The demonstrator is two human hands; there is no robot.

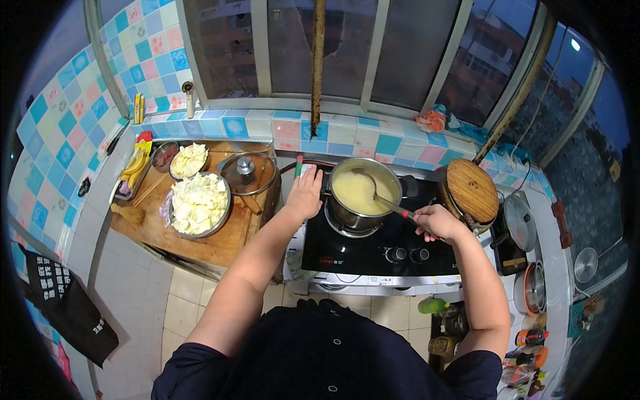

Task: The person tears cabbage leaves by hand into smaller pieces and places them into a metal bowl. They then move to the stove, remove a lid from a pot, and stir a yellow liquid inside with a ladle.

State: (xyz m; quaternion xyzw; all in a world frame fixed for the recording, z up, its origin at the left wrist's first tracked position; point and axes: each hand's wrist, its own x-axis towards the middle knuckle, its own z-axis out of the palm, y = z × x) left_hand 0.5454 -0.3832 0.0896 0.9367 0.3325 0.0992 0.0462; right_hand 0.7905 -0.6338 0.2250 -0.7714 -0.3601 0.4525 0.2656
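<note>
A steel pot (351,216) stands on the left burner of a black gas cooktop (360,255), with pale yellow, soupy food (350,192) inside. My right hand (436,222) grips the dark handle of a metal ladle (387,203), whose bowl is partly sunk in the food. To the pot's left, my left hand (304,196) is stretched out palm down with nothing visible in it. Its fingers lie close to the pot's left side handle; whether they touch it is hard to tell. A green-and-red stick-like object (299,166) shows just beyond its fingertips.
On the wooden board (150,220) at left are a bowl of chopped cabbage (200,205), a smaller bowl of cabbage (189,161), a meat bowl (165,156) and a glass lid (248,172). A wooden-lidded pot (471,190) stands right. Several bottles (531,337) line the right counter.
</note>
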